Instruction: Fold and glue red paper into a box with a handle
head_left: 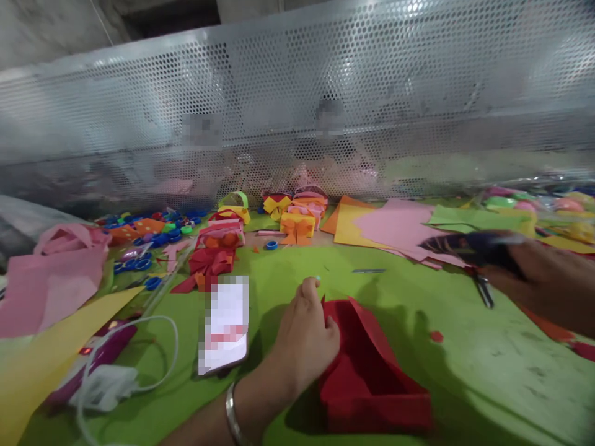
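My left hand (pixel 304 344) is closed on the left wall of a red paper box (pixel 376 412), its fingers curled and the thumb against the paper. The box is open at the top and rests on the green table. Off to the right, my right hand (pixel 543 282) is wrapped round a dark elongated tool (pixel 469 244), smeared by motion, so its exact kind does not show. The tool is above pink paper sheets (pixel 395 226). A narrow metal piece (pixel 484 292) shows just below it; whether it belongs to the tool I cannot tell.
A lit phone (pixel 227 328) lies left of my left hand. Farther left are a power strip (pixel 102 359) with a white charger (pixel 105 387), and scissors (pixel 134 263). Small paper baskets with bows (pixel 297 226) stand before a perforated metal panel (pixel 279 111). Colored sheets lie at the back right.
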`<state>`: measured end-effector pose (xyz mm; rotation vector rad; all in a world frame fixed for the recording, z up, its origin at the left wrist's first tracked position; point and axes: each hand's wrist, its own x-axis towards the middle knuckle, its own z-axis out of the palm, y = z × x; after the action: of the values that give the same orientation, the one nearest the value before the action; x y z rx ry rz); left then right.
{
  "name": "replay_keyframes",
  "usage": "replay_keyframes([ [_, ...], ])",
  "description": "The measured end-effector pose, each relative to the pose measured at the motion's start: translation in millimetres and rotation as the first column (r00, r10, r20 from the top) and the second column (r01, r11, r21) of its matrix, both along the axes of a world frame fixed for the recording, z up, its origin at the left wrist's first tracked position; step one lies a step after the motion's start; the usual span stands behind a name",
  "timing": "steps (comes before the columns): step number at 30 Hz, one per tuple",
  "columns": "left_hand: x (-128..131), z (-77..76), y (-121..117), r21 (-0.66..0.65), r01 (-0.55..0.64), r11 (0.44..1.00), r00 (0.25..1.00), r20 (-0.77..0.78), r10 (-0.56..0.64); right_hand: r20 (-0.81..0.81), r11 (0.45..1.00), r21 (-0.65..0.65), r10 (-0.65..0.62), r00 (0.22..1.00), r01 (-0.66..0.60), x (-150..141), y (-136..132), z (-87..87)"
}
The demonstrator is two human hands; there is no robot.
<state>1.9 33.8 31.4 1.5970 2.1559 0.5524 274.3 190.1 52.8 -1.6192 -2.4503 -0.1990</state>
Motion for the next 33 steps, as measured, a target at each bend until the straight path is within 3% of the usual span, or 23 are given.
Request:
replay_keyframes([
  [1, -1.8, 0.6, 0.0, -0.001, -0.019, 1.000, 1.000, 0.017, 0.019, -0.138, 0.982, -0.158, 0.078, 0.987, -0.100, -11.7, -4.1, 7.4],
  [3, -5.1, 1.4, 0.8, -0.013, -0.049, 0.999, 0.998, 0.038, 0.050, -0.432, 0.872, -0.361, 0.157, 0.888, -0.329, -39.5, -16.1, 16.5],
  [5, -8.1, 1.3, 2.6, -0.037, -0.058, 0.998, 0.998, 0.026, 0.059, -0.485, 0.781, -0.432, 0.220, 0.846, -0.451, -65.8, -29.3, 16.5],
  [6, -9.4, 0.8, 3.6, -0.046, -0.054, 0.997, 0.998, 0.017, 0.055, -0.482, 0.770, -0.411, 0.270, 0.833, -0.488, -75.9, -35.1, 13.6],
  [10, -13.1, -1.2, 6.3, -0.059, -0.003, 0.998, 1.000, -0.008, 0.002, -0.491, 0.765, -0.276, 0.408, 0.769, -0.582, -90.4, -49.5, -0.2],
  [16, -10.3, 2.3, 5.4, -0.093, 0.026, 0.995, 0.999, -0.042, -0.030, -0.532, 0.721, -0.309, 0.410, 0.741, -0.621, -90.1, -61.3, -6.3],
  [20, -8.1, 4.4, 5.8, -0.097, 0.053, 0.994, 0.998, -0.016, -0.055, -0.512, 0.706, -0.257, 0.479, 0.713, -0.659, -97.5, -66.4, -21.1],
  [27, -9.3, 0.4, 7.2, -0.066, 0.128, 0.990, 0.982, -0.129, -0.135, -0.451, 0.731, -0.233, 0.502, 0.737, -0.641, -95.5, -64.7, -33.4],
  [33, -7.3, 0.5, 5.2, -0.053, 0.146, 0.988, 0.980, -0.128, -0.152, -0.464, 0.800, -0.150, 0.461, 0.756, -0.580, -90.3, -58.2, -21.9],
])
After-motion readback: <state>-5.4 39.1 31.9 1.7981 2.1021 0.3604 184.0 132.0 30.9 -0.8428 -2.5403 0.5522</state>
